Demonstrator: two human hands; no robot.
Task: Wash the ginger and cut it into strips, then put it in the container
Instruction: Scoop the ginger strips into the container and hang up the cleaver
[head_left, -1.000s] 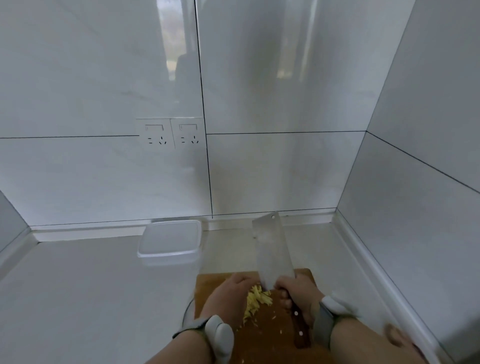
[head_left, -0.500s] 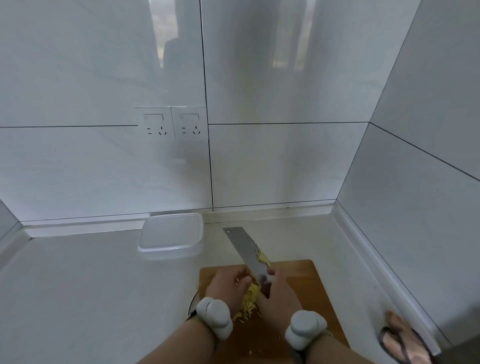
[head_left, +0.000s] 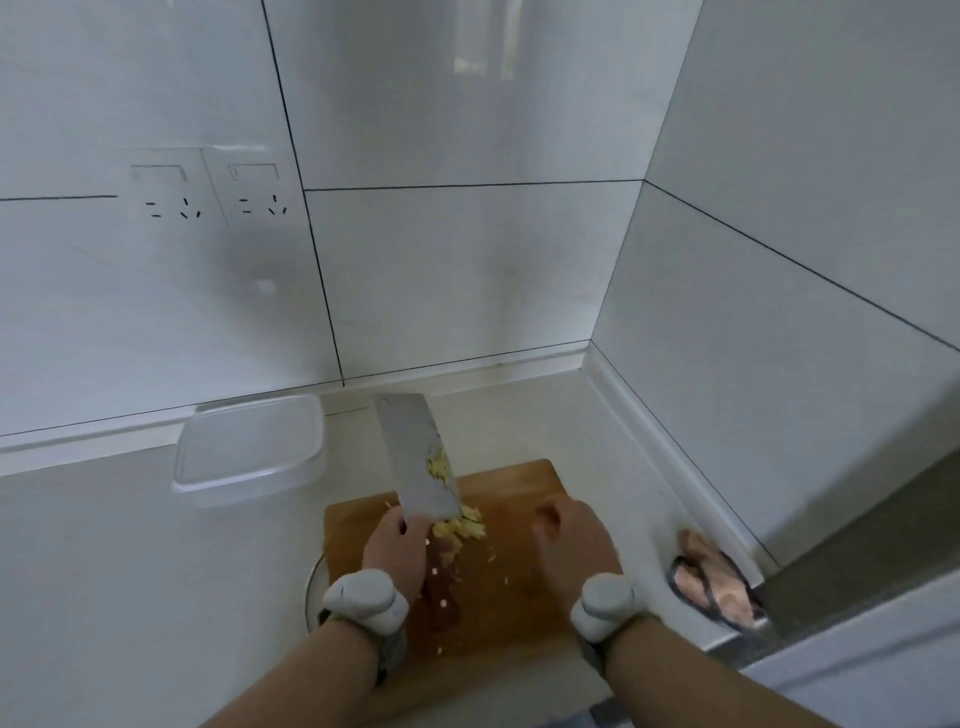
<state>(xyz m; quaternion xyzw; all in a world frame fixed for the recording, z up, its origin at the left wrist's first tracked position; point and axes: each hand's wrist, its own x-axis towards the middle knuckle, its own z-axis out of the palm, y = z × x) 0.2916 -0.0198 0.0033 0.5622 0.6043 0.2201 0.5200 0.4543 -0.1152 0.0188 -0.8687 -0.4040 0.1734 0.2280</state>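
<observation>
Yellow ginger strips (head_left: 464, 527) lie heaped on the wooden cutting board (head_left: 519, 486), with loose bits scattered toward me. More strips cling to the flat of the cleaver (head_left: 415, 457), whose blade points away toward the wall. My left hand (head_left: 395, 545) grips the cleaver where the blade meets its dark handle (head_left: 441, 592). My right hand (head_left: 569, 540) is off the knife, over the right half of the board, blurred, fingers loosely curled and holding nothing. The clear plastic container (head_left: 249, 447) stands left of the blade's tip by the back wall; nothing shows inside it.
A round white rim (head_left: 313, 587) pokes out from under the board's left edge. Tiled walls close the counter at the back and right. Past the counter's right edge, a foot in a sandal (head_left: 714, 582) shows on the floor. Two wall sockets (head_left: 208, 195) sit above.
The cleaver went from my right hand to my left, still carrying ginger on its blade. My right hand moved off to the right. The camera dipped closer to the board.
</observation>
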